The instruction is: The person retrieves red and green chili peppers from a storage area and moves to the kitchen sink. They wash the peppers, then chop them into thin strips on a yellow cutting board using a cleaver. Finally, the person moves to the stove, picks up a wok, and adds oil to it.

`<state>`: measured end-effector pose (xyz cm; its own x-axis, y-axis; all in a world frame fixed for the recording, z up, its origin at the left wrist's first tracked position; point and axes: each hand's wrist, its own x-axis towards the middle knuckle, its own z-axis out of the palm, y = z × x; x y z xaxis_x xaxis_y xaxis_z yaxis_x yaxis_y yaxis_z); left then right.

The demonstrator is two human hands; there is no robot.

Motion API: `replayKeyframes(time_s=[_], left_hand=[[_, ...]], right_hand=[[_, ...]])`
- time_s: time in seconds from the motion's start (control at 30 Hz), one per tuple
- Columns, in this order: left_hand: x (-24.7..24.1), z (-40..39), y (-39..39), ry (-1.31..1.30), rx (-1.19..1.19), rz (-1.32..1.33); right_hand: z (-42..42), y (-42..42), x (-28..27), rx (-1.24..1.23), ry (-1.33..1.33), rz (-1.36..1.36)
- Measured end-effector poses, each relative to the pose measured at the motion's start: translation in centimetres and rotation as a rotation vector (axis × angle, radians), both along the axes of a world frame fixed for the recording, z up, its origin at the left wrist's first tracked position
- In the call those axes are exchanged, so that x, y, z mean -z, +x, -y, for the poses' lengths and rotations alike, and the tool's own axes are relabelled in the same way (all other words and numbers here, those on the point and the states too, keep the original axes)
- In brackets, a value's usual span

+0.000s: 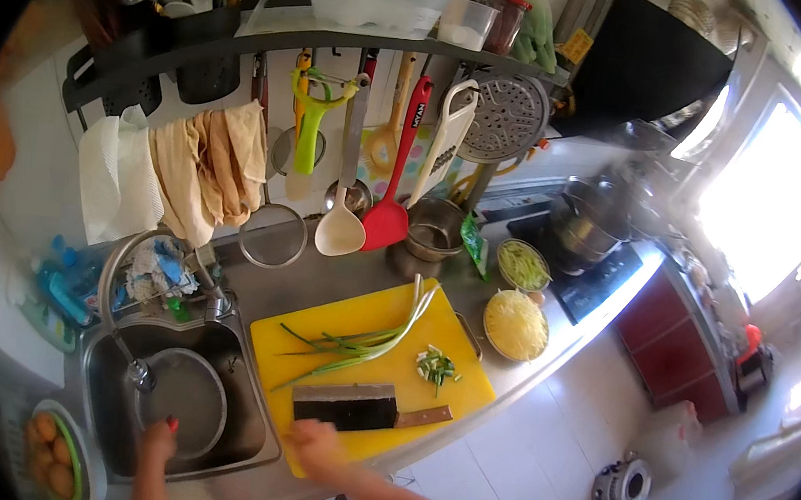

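My left hand is over the front of the sink, at the near rim of a round metal basin. A small red spot shows at its thumb; whether the fingers grip the rim is not clear. Blurred, my right hand hovers by the lower left edge of the yellow cutting board, and its finger pose is hard to make out. On that board lie a cleaver with a wooden handle, several long scallions and a small pile of chopped scallion.
A gooseneck faucet arches over the sink. Bowls of pale shreds and green shreds stand right of the board. Utensils, including a red spatula, hang above. A pot sits on the stove; brown oval foods fill a container at left.
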<state>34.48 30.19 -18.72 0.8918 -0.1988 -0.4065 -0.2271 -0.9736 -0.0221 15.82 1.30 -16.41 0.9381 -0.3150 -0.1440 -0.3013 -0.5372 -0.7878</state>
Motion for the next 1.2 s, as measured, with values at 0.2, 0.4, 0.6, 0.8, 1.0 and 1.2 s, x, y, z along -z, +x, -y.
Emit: replayKeyframes(time_s=[0.2,0.4,0.6,0.8,1.0,1.2], left_hand=[[-4.2,13.4,-8.2,-1.129,-0.529,-0.391],[-6.3,21.2,-12.9,-1.217,-0.574,-0.277],[-1.7,23.4,-14.7,-0.771,-0.095,0.288],[-1.7,30.3,-13.1,-0.479,0.212,0.190],[-2.1,30.5,-11.9,-0.456,0.324,0.290],[-2.0,28.6,-13.5,-0.743,0.326,0.401]], right_hand=[[15.5,-9.2,-0.2,-0.207,-0.862,0.057],[20.6,-8.0,-0.5,-0.424,-0.574,0.184],[25.4,-9.1,-8.0,-0.238,0.055,-0.146],[28.7,-10.1,-7.7,-0.226,0.015,-0.248],[28.0,-12.1,-6.7,-0.120,0.018,-0.346],[26.5,-14.3,-4.1,-0.117,0.046,-0.295]])
